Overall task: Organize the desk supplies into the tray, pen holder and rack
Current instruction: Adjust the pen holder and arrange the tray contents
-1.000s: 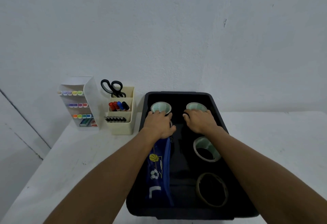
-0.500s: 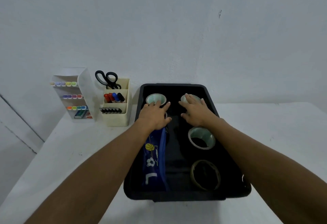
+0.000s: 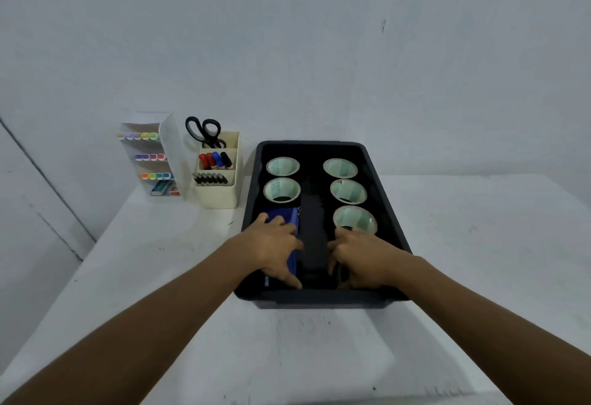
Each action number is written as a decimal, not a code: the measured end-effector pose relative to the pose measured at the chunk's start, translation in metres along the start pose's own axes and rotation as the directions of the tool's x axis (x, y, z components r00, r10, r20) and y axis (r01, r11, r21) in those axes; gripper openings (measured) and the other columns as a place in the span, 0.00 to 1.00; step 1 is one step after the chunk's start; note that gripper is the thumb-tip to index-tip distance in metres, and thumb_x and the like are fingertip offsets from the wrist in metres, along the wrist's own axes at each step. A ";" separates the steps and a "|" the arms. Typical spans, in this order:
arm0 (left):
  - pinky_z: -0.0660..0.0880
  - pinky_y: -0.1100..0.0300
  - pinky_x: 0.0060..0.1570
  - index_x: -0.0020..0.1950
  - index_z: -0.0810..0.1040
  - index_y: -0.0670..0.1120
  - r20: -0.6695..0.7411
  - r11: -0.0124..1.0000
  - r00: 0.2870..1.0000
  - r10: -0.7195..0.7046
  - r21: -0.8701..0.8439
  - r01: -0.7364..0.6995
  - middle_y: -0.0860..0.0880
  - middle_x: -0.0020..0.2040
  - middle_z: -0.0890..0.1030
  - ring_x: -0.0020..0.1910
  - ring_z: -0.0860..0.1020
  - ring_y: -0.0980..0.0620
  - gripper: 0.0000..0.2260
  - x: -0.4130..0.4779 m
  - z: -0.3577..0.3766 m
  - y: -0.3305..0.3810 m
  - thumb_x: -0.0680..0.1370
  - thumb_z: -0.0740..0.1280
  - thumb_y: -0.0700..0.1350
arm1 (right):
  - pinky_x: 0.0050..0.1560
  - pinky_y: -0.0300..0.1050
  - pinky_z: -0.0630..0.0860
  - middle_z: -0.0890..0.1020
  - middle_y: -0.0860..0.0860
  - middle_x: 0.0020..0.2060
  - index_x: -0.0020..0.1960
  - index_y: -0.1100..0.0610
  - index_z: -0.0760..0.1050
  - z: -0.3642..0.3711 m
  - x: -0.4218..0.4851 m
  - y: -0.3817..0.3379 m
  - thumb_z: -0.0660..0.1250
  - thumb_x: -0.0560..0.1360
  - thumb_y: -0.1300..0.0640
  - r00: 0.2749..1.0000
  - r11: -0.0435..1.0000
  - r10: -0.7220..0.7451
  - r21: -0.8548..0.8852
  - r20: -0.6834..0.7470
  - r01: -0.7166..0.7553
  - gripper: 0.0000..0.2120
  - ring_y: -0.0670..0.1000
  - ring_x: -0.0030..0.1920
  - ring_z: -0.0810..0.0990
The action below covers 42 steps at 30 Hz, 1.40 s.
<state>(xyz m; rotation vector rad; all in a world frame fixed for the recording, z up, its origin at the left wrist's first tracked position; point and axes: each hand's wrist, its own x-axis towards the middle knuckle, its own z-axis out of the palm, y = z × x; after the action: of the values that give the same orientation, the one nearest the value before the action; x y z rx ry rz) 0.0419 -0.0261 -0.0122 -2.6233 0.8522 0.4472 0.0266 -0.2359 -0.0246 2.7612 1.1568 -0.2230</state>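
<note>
The black tray (image 3: 319,301) sits mid-table with several pale green tape rolls (image 3: 281,189) in two rows at its far end. A blue pouch (image 3: 283,214) lies in its near left part, and my left hand (image 3: 275,244) rests on it with fingers spread. My right hand (image 3: 363,256) lies over the near right part of the tray, just in front of the closest tape roll (image 3: 354,220), hiding what is under it. A long dark item (image 3: 313,228) runs down the tray's middle between my hands.
A cream pen holder (image 3: 217,195) with black scissors (image 3: 203,131) and markers (image 3: 215,160) stands left of the tray. A clear rack (image 3: 168,152) with coloured highlighters stands further left, by the wall. The white table (image 3: 463,244) extends to the right and near side.
Both hands drew back from the far tape rolls to the tray's near end. The camera view pulled back, and the two far rolls on each side now show uncovered.
</note>
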 end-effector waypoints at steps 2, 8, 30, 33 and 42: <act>0.58 0.44 0.69 0.75 0.63 0.56 0.026 0.999 0.999 -0.031 0.014 0.030 0.48 0.71 0.66 0.69 0.63 0.44 0.36 -0.004 -0.001 -0.001 0.71 0.63 0.70 | 0.52 0.49 0.75 0.79 0.51 0.53 0.55 0.53 0.80 0.003 0.000 -0.003 0.69 0.71 0.55 0.998 0.998 0.044 0.038 0.036 -0.046 0.13 0.53 0.57 0.76; 0.48 0.42 0.74 0.75 0.62 0.57 0.037 0.987 0.997 -0.067 0.148 0.061 0.50 0.74 0.64 0.72 0.63 0.44 0.30 -0.013 0.010 -0.002 0.76 0.65 0.61 | 0.45 0.42 0.71 0.80 0.49 0.54 0.53 0.53 0.80 0.003 -0.002 -0.002 0.68 0.72 0.62 0.989 0.970 0.120 0.202 0.091 -0.136 0.11 0.51 0.56 0.78; 0.59 0.51 0.73 0.77 0.57 0.46 -0.376 0.529 0.699 -0.608 -0.849 0.004 0.48 0.76 0.60 0.76 0.58 0.46 0.27 -0.032 0.052 -0.009 0.80 0.63 0.49 | 0.61 0.55 0.72 0.74 0.52 0.65 0.66 0.53 0.73 0.001 -0.030 0.007 0.68 0.74 0.49 0.726 0.832 0.550 0.349 -0.412 -0.432 0.21 0.57 0.66 0.70; 0.67 0.55 0.66 0.77 0.57 0.49 -0.126 0.053 0.768 -0.628 -0.991 -0.120 0.52 0.71 0.68 0.68 0.68 0.52 0.23 -0.037 0.048 -0.002 0.83 0.58 0.42 | 0.68 0.56 0.67 0.66 0.57 0.72 0.74 0.57 0.63 0.010 -0.042 0.013 0.67 0.76 0.53 0.667 0.666 0.700 0.571 -0.255 -0.480 0.29 0.59 0.71 0.64; 0.77 0.52 0.57 0.77 0.58 0.53 -0.006 -0.219 0.773 -0.635 -0.958 -0.187 0.47 0.70 0.72 0.60 0.76 0.49 0.23 -0.043 0.048 0.005 0.83 0.56 0.41 | 0.57 0.54 0.79 0.80 0.50 0.59 0.69 0.45 0.69 0.017 -0.067 0.011 0.55 0.74 0.70 0.623 0.158 0.782 0.975 -0.026 -0.157 0.29 0.52 0.55 0.81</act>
<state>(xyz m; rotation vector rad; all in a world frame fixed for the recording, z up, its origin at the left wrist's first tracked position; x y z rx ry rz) -0.0030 0.0109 -0.0389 -4.5264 -0.5220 0.1771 -0.0136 -0.2933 -0.0276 4.2857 -0.2780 0.0690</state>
